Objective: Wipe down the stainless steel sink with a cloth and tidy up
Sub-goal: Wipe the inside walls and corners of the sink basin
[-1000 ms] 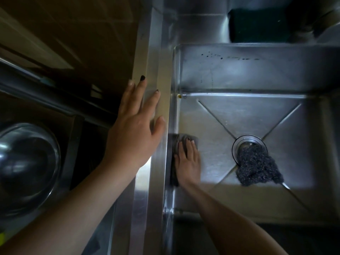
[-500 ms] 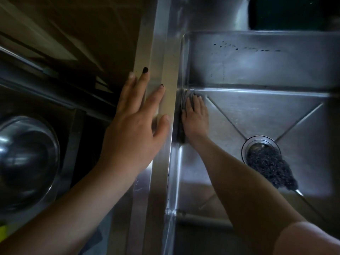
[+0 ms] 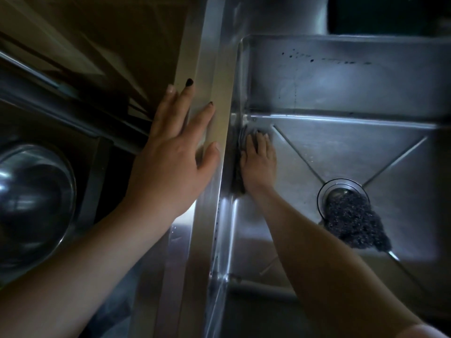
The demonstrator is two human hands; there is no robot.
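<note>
The stainless steel sink [image 3: 341,147] fills the right of the dim head view. My right hand [image 3: 258,162] lies flat on a grey cloth [image 3: 240,179], pressing it against the sink floor where it meets the left wall, near the back left corner. Most of the cloth is hidden under the hand. My left hand [image 3: 175,154] rests flat with straight fingers on the sink's left rim [image 3: 219,93].
A dark steel-wool scourer [image 3: 353,223] lies over the round drain [image 3: 341,193]. Dark specks [image 3: 317,58] dot the back wall. A shiny metal bowl [image 3: 34,201] sits left of the rim. A dark block [image 3: 390,13] lies on the ledge behind the sink.
My right hand slid the cloth along the left wall from mid-floor toward the back corner, then a little back. My left hand stayed on the rim.
</note>
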